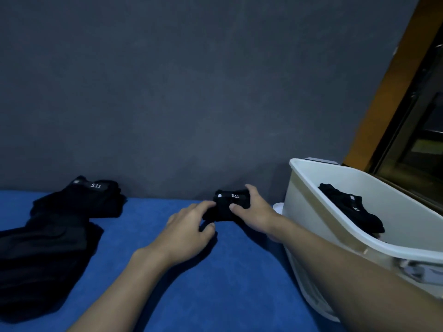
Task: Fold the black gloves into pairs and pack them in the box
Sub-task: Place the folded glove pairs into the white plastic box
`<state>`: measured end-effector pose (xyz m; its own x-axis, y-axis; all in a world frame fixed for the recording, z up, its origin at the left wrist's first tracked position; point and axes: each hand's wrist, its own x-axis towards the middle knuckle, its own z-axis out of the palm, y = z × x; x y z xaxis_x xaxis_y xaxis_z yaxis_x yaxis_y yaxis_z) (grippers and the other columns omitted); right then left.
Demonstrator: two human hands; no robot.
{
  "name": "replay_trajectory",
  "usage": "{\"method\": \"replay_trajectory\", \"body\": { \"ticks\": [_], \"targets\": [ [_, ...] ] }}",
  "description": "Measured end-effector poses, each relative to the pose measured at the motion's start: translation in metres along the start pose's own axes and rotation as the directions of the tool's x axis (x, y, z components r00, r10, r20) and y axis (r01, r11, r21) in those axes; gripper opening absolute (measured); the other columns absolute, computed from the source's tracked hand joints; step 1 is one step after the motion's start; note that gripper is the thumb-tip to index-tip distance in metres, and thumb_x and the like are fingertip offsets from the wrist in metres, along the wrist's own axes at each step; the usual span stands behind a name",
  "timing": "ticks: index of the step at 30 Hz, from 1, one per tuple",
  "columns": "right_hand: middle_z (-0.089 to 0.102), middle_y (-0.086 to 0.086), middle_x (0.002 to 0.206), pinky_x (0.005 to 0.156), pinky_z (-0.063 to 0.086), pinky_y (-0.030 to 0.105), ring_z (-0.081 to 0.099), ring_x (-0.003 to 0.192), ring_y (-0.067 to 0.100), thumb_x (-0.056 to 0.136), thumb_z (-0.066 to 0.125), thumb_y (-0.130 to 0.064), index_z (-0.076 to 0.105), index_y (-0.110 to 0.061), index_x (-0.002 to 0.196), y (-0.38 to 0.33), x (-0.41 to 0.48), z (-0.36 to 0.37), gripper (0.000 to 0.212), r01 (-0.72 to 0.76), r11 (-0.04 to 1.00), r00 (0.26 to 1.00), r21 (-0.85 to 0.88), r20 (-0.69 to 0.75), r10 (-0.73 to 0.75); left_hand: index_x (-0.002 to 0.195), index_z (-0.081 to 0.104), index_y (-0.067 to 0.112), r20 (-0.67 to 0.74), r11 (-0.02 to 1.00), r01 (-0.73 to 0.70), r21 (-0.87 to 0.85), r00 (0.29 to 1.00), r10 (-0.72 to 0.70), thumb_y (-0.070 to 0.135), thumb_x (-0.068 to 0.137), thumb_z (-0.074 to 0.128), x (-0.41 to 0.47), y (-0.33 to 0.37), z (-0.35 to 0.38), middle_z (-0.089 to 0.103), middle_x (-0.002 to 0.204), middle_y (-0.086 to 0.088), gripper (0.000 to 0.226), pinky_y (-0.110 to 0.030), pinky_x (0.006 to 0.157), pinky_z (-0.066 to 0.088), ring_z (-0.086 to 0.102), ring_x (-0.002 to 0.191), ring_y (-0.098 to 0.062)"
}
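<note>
Observed, head view. My left hand (189, 226) has its fingers curled in at the near-left end of a folded glove bundle (231, 207), index finger and thumb pinching that end. My right hand (257, 212) grips the right end: the thumb lies on the near face and the fingers wrap over the far side. Both hands are closed on the bundle; neither is spread flat.

The bundle rests on the blue tabletop (215, 283), close to the grey wall (191, 92), with its white "5.11" label facing up. Its long axis runs roughly left to right, from one hand to the other.

Governing relation: the box (304, 202) stands just to the right of the bundle, beyond my right hand, its open top tilted towards me. The right hand is the nearer one; the right forearm already runs alongside the box's near wall. One folded pair (347, 207) lies inside, against the far side.

Well apart on the left, a pile (55, 231) of unfolded black gloves sprawls across the tabletop, another label showing at its far end.

Assessment: the fold on this bundle looks finished or close to it. I judge the next move to be a short lift rightward over the rim, best made by the right hand alone. Risk: the bundle may spring open once the left hand lets go. The pile indicates much of the task remains.
</note>
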<state>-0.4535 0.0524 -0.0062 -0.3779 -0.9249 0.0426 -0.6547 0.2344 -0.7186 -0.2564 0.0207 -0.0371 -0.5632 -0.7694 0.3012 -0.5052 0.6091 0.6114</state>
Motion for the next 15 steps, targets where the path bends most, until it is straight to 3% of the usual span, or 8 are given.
{"method": "replay_trajectory", "body": {
  "ticks": [4,7,9,11,15],
  "targets": [
    [0.052,0.004,0.132,0.103,0.044,0.035,0.053,0.12,0.02,0.089,0.064,-0.043,0.026,-0.021,0.148,0.001,-0.002,0.013,0.073,0.043,0.998,0.999,0.053,-0.014,-0.043,0.142,0.036,0.032,-0.084,0.997,0.07,0.024,0.994,-0.068,0.042,0.096,0.052,0.003,-0.002,-0.001,0.052,0.129,0.006,0.05,-0.042,0.106,0.037,0.05,0.121,-0.019],
    [0.056,-0.001,0.098,0.076,0.045,0.025,0.058,0.092,0.014,0.091,0.061,-0.045,0.041,-0.017,0.138,-0.005,-0.008,0.02,0.057,0.024,0.996,0.999,0.086,0.034,-0.027,0.144,0.038,0.025,-0.138,0.982,0.172,0.082,0.978,-0.159,0.052,0.095,0.048,0.004,-0.002,-0.001,0.049,0.127,0.001,0.057,-0.042,0.106,0.035,0.047,0.125,-0.023],
    [0.058,0.001,0.09,0.062,0.043,0.021,0.057,0.075,0.012,0.091,0.063,-0.041,0.058,-0.017,0.111,-0.008,-0.011,0.025,0.031,0.045,0.995,0.997,0.086,0.056,-0.05,0.142,0.042,0.024,-0.162,0.972,0.208,0.114,0.969,-0.188,0.055,0.094,0.048,0.003,-0.004,-0.001,0.047,0.125,0.001,0.058,-0.041,0.106,0.034,0.047,0.124,-0.024],
    [0.061,0.007,0.102,0.06,0.044,0.021,0.06,0.077,0.014,0.088,0.066,-0.041,0.06,-0.018,0.096,-0.007,-0.012,0.028,0.025,0.053,0.994,0.997,0.096,0.058,-0.059,0.139,0.046,0.028,-0.172,0.966,0.223,0.13,0.965,-0.2,0.057,0.092,0.05,0.002,-0.007,-0.002,0.05,0.125,0.002,0.055,-0.04,0.105,0.032,0.048,0.124,-0.023],
    [0.062,-0.003,0.084,0.065,0.046,0.024,0.057,0.073,0.011,0.085,0.073,-0.035,0.057,-0.015,0.095,-0.01,-0.021,0.021,0.028,0.03,0.988,0.996,0.151,0.082,-0.043,0.129,0.048,0.037,-0.169,0.976,0.184,0.113,0.972,-0.164,0.054,0.09,0.055,-0.003,-0.008,-0.007,0.064,0.116,0.016,0.043,-0.036,0.1,0.027,0.055,0.116,-0.014]
  ]
}}
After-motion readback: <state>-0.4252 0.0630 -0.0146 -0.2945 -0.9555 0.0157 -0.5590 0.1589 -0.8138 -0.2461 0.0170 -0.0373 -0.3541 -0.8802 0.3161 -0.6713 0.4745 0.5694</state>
